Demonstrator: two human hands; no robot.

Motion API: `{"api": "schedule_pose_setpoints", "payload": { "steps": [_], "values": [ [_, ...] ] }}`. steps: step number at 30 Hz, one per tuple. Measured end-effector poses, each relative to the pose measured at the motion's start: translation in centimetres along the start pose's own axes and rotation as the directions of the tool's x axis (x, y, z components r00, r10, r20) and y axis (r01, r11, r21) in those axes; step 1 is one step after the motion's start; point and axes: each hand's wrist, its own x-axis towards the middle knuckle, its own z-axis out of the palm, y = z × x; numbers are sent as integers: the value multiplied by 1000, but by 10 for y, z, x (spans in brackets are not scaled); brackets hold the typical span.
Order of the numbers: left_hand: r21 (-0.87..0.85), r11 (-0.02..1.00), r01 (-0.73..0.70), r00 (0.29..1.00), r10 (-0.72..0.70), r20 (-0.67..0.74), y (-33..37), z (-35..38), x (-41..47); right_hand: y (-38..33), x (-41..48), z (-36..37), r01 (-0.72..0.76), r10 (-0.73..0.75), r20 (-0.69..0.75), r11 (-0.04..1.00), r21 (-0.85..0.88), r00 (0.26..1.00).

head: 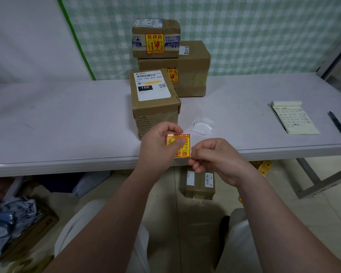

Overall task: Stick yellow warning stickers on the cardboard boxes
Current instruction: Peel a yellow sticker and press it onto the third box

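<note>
Head view: the sticker (183,146) is held in the air over the bench's (67,119) near edge, just in front of the nearest box (156,109). The left hand (156,148) pinches its left half, curled fingers (176,143) lying across the printed face. The right hand (219,156) pinches its lower right corner. Behind, towards the far edge, a small box (156,22) sits on a large box (193,62); both fronts bear stuck stickers (154,43). White scraps (202,126) lie right of the nearest box; a notepad (295,121) and pen (337,124) lie near the right end
</note>
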Motion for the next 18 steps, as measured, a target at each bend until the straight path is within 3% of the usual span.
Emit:
{"api": "schedule_pose_setpoints", "payload": {
  "steps": [6, 10, 18],
  "values": [
    [180, 982, -58, 997, 46, 68, 1, 3, -4, 3, 2, 0, 66, -55, -105, 992, 110, 993],
    [219, 972, -84, 986, 50, 159, 7, 0, -7, 5, 2, 0, 114, -102, -157, 991, 65, 982],
    [299, 947, -119, 980, 63, 191, 16, -3, -6, 2, -1, 2, 202, -217, -163, 974, -108, 962]
  ]
}}
